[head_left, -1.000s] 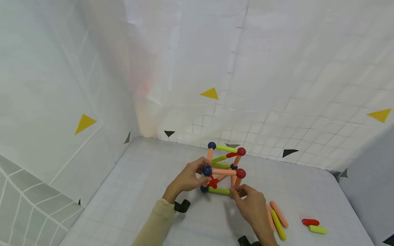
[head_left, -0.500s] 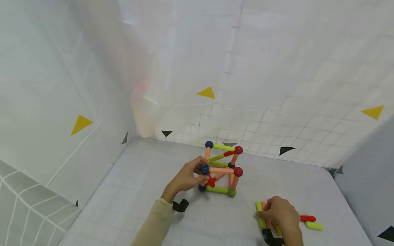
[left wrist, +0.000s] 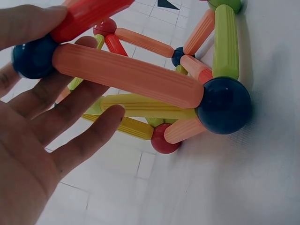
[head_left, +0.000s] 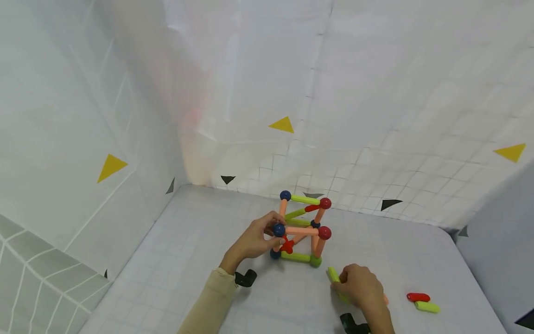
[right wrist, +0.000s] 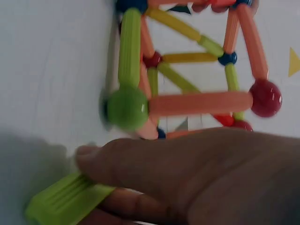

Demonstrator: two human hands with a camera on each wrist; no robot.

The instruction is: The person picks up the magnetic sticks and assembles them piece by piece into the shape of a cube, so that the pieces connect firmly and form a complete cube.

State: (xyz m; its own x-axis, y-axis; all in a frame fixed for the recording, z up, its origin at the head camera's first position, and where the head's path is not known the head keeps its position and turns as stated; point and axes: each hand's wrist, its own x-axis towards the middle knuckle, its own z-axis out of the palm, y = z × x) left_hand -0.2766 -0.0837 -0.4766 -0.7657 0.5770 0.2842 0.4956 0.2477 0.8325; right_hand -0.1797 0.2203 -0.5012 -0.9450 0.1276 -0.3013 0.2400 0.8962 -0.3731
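Note:
A cube-like frame of coloured magnetic sticks and balls (head_left: pixel 301 231) stands on the table in the head view. At its upper front left corner my left hand (head_left: pixel 253 239) holds on, thumb over a red stick (left wrist: pixel 91 16) beside a dark blue ball (left wrist: pixel 35 58), other fingers behind. My right hand (head_left: pixel 362 287) pinches a yellow-green stick (head_left: pixel 333 274) right of the frame; the right wrist view shows the stick's grooved end (right wrist: pixel 63 199) near the tabletop. The green ball (head_left: pixel 315 261) forms the frame's lower front right corner, apart from that stick.
A red stick (head_left: pixel 418 297) and a short yellow-green stick (head_left: pixel 427 307) lie at the right. An orange stick (head_left: pixel 385 299) is mostly hidden behind my right hand. White grid-marked sheets (head_left: pixel 354 116) wall the table at the back and sides.
My right hand left the frame's lower right corner, went to the loose sticks at the right, and has come back leftward with a yellow-green stick. My left hand stayed at the frame.

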